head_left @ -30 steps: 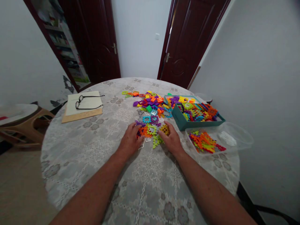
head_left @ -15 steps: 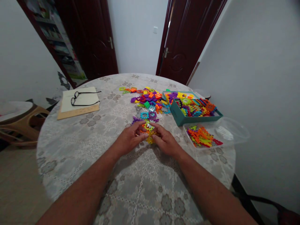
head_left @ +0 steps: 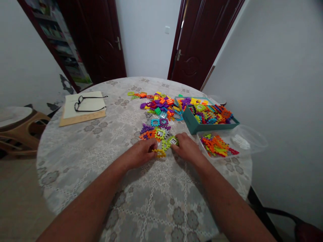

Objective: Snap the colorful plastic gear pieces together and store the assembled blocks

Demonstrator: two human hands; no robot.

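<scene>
My left hand [head_left: 143, 152] is closed on a yellow interlocking plastic building piece [head_left: 160, 153], held just over the near side of the pile. My right hand [head_left: 185, 145] has its fingers closed at the edge of a lime-green building piece [head_left: 173, 140] with a white window-like grid in it. Between and beyond the hands lie another lime-green square piece [head_left: 159, 134], orange pieces [head_left: 148, 135] and purple pieces [head_left: 147, 128]. A turquoise frame piece [head_left: 154, 122] lies a little farther off.
Loose colourful pieces [head_left: 161, 104] are heaped at the table's far middle. Right of them stand a teal box [head_left: 193, 127] full of pieces and a clear plastic lid [head_left: 258, 141] holding more. Glasses [head_left: 92, 97] rest on paper and a board [head_left: 82, 121] at left.
My hands have moved apart. The left keeps the yellow piece; the right has shifted right onto the lime-green piece with the white grid. The view has shifted slightly.
</scene>
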